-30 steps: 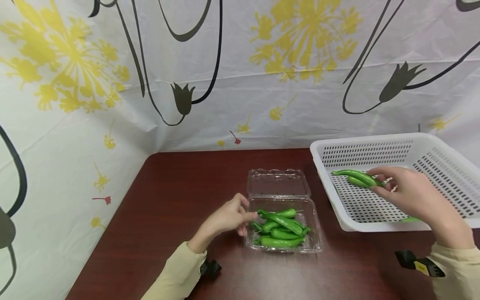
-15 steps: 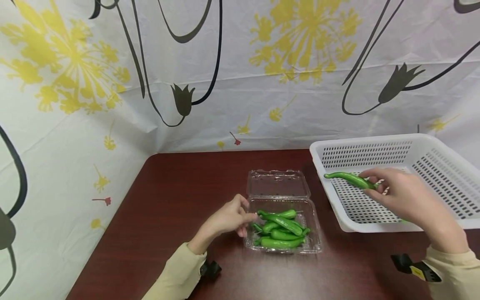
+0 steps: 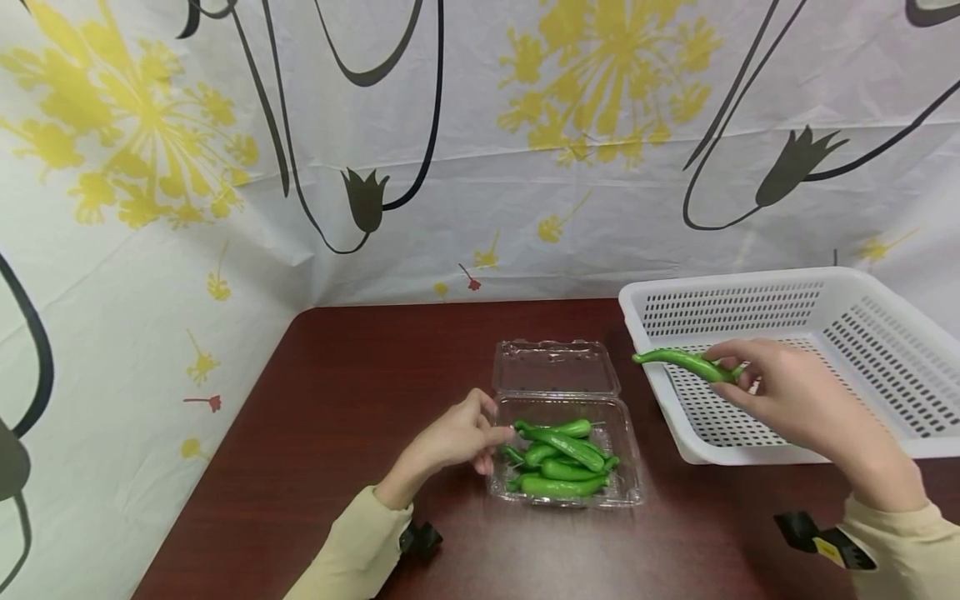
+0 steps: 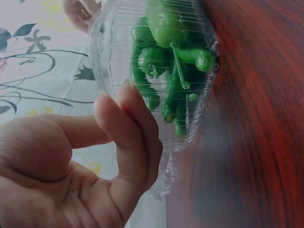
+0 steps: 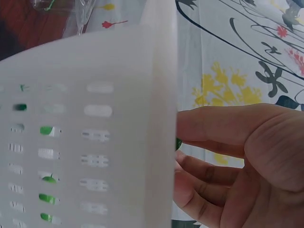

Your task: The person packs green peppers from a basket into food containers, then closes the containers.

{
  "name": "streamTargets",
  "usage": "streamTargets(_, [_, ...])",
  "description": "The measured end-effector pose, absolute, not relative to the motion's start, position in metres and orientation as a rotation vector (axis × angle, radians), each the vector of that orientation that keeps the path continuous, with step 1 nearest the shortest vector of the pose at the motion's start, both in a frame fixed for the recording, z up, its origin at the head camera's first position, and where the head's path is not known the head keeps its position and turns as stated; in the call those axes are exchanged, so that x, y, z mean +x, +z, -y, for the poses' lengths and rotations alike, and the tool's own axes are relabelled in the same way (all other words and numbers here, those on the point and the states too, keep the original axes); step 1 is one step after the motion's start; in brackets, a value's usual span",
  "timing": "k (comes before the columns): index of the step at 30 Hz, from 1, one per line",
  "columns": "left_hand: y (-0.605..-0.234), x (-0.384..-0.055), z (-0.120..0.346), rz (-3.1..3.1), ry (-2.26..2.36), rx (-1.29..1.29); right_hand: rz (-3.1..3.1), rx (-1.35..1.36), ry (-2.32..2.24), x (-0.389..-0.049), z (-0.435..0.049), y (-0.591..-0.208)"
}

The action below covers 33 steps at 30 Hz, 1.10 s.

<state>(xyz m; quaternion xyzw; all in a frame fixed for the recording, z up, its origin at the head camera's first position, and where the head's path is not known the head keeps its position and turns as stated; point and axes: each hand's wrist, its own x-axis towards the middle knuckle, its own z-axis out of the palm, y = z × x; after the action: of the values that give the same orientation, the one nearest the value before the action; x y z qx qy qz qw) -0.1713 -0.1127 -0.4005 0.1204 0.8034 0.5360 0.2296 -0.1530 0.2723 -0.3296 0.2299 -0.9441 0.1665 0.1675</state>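
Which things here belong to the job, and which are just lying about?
Likely the job:
right hand
held pepper
boxed peppers
box
left hand, at the box's edge
basket

Just around:
table
patterned cloth
black wrist gear

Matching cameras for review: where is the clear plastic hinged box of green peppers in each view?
Head: clear plastic hinged box, right of centre, lower half.
Left wrist: box, top centre, cut by the edge.
Right wrist: box, top-left corner, only partly visible.
Shared landmark: white flower-printed backdrop, in all three.
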Motion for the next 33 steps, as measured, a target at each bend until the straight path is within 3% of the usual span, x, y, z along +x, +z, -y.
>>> streamTargets(33, [-0.402,-0.171,0.113,-2.240,1.453,0.336,2.613,0.790,0.536,-0.151,-0.244,-0.341])
